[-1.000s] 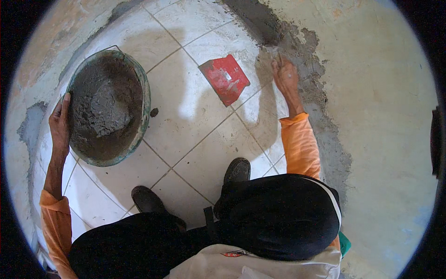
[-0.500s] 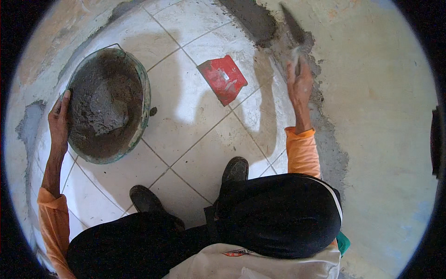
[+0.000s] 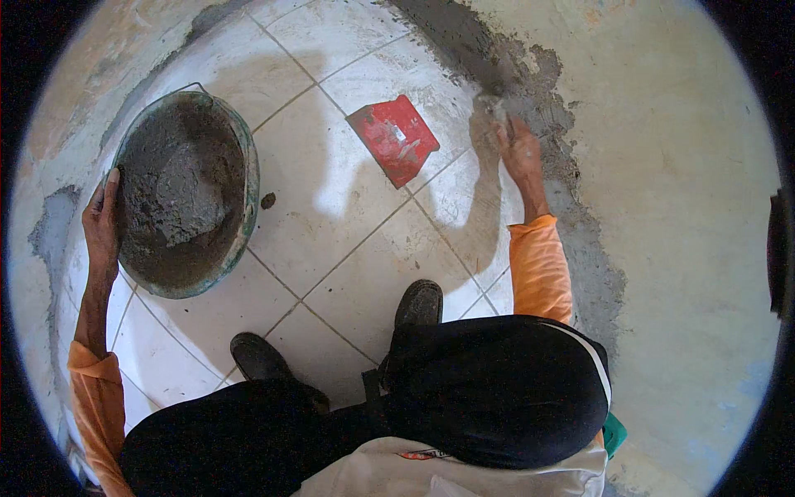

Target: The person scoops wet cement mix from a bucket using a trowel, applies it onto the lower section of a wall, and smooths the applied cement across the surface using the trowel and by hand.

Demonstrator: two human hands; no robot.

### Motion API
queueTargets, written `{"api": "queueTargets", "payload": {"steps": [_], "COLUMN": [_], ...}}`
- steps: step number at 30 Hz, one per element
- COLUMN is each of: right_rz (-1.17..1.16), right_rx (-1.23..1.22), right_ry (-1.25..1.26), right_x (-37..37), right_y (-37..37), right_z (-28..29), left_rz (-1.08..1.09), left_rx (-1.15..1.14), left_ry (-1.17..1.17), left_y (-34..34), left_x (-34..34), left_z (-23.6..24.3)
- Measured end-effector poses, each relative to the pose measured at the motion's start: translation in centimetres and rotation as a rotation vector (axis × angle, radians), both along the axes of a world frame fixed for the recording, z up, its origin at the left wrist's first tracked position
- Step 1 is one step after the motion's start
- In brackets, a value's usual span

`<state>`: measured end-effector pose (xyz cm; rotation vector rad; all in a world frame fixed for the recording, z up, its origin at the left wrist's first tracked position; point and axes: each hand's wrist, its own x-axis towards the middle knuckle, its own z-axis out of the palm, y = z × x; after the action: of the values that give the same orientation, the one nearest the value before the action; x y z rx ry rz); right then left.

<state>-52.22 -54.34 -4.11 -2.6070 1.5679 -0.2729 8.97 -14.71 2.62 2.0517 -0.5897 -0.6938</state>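
Since half a second ago, the trowel [image 3: 492, 80] has swung down and left from the wall face to the foot of the right-hand wall [image 3: 687, 215], where its blade is blurred against the dark mortar band [image 3: 454, 43]; I cannot tell whether it presses in or skims just above. The right hand [image 3: 521, 156] has moved with it, fingers closed around the handle. Near the trowel, to its left, a red plate [image 3: 399, 139] smeared with grey lies flat on the white tiled floor [image 3: 356, 240]. Farther left stands a round bucket [image 3: 251, 195] with a wire handle, holding a large heap of grey mortar [image 3: 184, 178]. The left hand [image 3: 101, 219] grips the bucket's left rim. A small dark clump [image 3: 267, 200] sits just beside the bucket's right side. Nearer the body are two dark shoes [image 3: 419, 305] and black trousers [image 3: 497, 389].
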Motion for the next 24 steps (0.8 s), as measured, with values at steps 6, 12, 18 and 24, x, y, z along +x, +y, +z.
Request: {"api": "queueTargets", "payload": {"steps": [6,12,18,24], "right_rz": [-0.051,-0.12,0.033,0.053], "right_rx": [-0.061,-0.212,-0.177,-0.059], "right_ry": [-0.265,-0.558,-0.137,-0.128], "right_x": [1.7,4.2,7.5,12.1], "right_y": [1.0,3.5,2.6,-2.3], "right_z": [8.3,9.0,-1.1,-3.6], "left_rz": [-0.019,-0.039,-0.031,-0.027], "left_rx": [-0.012,-0.03,-0.019,-0.083], "left_ry": [-0.001,-0.006,-0.007,-0.043], "left_y": [0.3,0.3,0.4,0.3], "left_x": [0.3,0.0,0.5,-0.6], "left_z": [0.2,0.2,-0.2,0.5]}}
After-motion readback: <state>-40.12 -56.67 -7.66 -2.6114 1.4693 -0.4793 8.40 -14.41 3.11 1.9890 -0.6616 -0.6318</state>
